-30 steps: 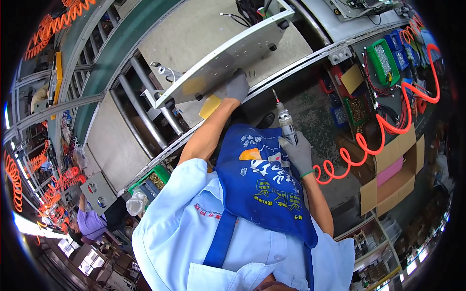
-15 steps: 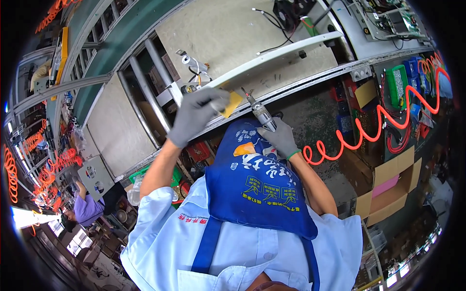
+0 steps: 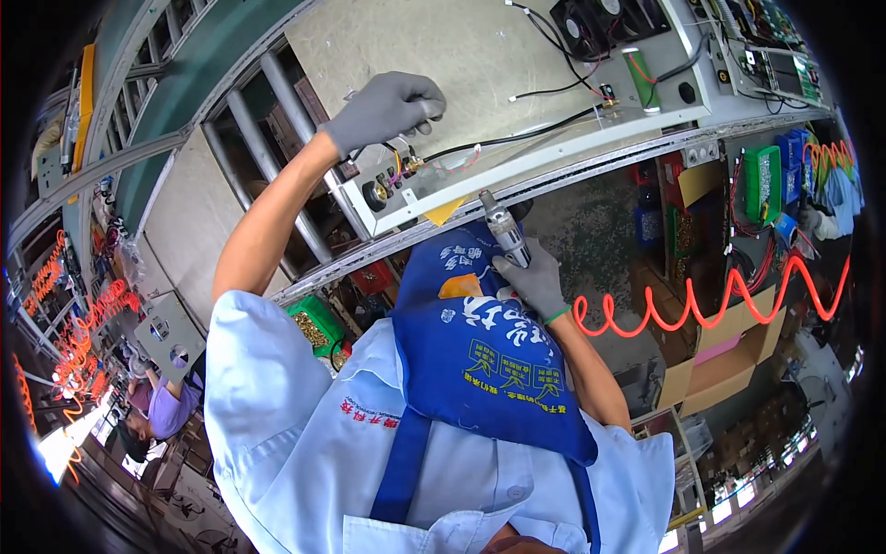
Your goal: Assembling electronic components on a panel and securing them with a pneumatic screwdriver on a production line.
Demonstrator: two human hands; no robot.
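My left hand [image 3: 392, 111], in a grey glove, is over the far-left end of a white metal panel [image 3: 544, 138]. Its fingers are curled together, and whatever they may hold is hidden. Close below it, wires and small connectors [image 3: 397, 175] sit beside a round black fitting [image 3: 376, 194] at the panel's left corner. In my gloved right hand [image 3: 535, 277] is a silver pneumatic screwdriver [image 3: 504, 229], pointing up toward the panel's near edge. A yellow piece of sheet [image 3: 446, 210] sticks out under that edge. Toward the panel's right end stands a green cylinder [image 3: 640, 78].
Black fans [image 3: 609, 26] and circuit boards [image 3: 784, 69] lie at the far right. An orange coiled hose [image 3: 692, 314] stretches right from my right wrist. Green bins [image 3: 761, 185] of small parts and an open carton [image 3: 724, 355] are at the right. A co-worker [image 3: 171, 411] is at left.
My left hand has moved up and away, over the panel. The panel now lies lower, showing its wires and connectors. My right hand keeps the screwdriver, now slightly lower.
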